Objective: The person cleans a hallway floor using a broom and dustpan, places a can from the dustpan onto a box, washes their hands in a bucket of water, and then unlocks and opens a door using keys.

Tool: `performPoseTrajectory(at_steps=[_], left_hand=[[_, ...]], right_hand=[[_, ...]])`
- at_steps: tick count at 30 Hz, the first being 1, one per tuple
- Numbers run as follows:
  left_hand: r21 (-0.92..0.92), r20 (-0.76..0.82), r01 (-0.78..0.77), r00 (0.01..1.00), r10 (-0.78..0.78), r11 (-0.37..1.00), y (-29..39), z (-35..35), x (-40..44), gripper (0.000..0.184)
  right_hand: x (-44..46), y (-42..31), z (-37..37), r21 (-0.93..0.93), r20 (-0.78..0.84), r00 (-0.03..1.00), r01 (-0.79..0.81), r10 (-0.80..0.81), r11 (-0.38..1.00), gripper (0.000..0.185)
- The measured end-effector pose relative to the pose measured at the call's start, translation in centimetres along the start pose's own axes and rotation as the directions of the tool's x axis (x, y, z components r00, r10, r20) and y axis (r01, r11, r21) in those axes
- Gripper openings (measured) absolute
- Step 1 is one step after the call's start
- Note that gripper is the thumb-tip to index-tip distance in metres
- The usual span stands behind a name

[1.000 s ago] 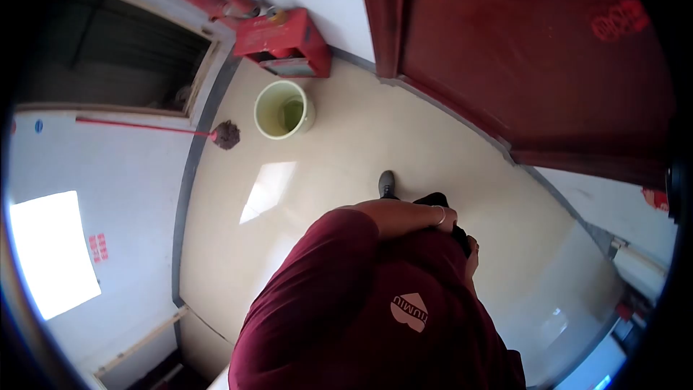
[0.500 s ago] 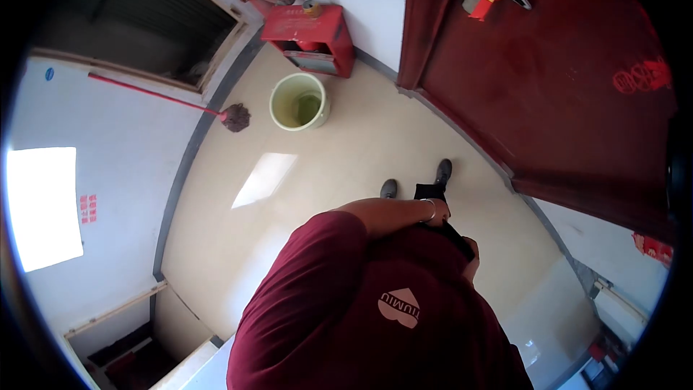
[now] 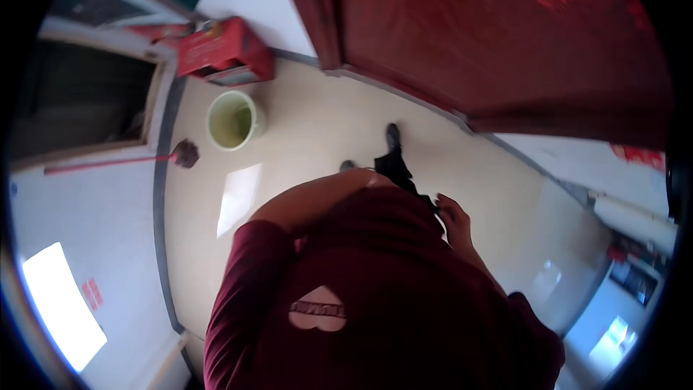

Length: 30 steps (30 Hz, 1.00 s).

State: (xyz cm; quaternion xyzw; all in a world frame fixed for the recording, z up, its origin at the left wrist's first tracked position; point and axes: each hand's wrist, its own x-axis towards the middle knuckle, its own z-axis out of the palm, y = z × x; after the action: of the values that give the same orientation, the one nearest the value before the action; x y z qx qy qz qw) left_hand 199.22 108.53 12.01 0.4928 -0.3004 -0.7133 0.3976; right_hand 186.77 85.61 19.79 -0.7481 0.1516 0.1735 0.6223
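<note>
My left arm bends across the front of my dark red shirt [image 3: 390, 267]. At its end my left hand [image 3: 380, 179] is by my waist, blurred, its fingers hidden. A silvery band shows near that wrist. My right hand [image 3: 452, 218] is at the right side of my waist, fingers curled in at the edge of black cloth [image 3: 427, 201] that looks like part of my trousers. Black trousers [image 3: 393, 167] and a dark shoe [image 3: 393, 136] show beyond my hands; a second shoe [image 3: 348, 165] is partly covered by my arm.
A pale green bucket [image 3: 232, 121] stands on the floor [image 3: 303, 130] ahead to the left, beside a red box [image 3: 227, 50]. A mop [image 3: 185, 153] with a red handle lies near the left wall. A dark red door [image 3: 491, 43] is at the upper right.
The view has swung, so the bucket, box and mop appear farther left. My right hand shows more fully beside my waist. My left hand is now blurrier and less visible.
</note>
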Motion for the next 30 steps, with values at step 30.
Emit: performPoseTrajectory(at_steps=[30], left_hand=[[-0.043, -0.902, -0.661, 0.348, 0.255, 0.749, 5.8, -2.9, -6.7, 0.028]], right_hand=[[15.4, -14.0, 6.9, 0.583, 0.184, 0.977, -0.016, -0.112, 0.812, 0.019]])
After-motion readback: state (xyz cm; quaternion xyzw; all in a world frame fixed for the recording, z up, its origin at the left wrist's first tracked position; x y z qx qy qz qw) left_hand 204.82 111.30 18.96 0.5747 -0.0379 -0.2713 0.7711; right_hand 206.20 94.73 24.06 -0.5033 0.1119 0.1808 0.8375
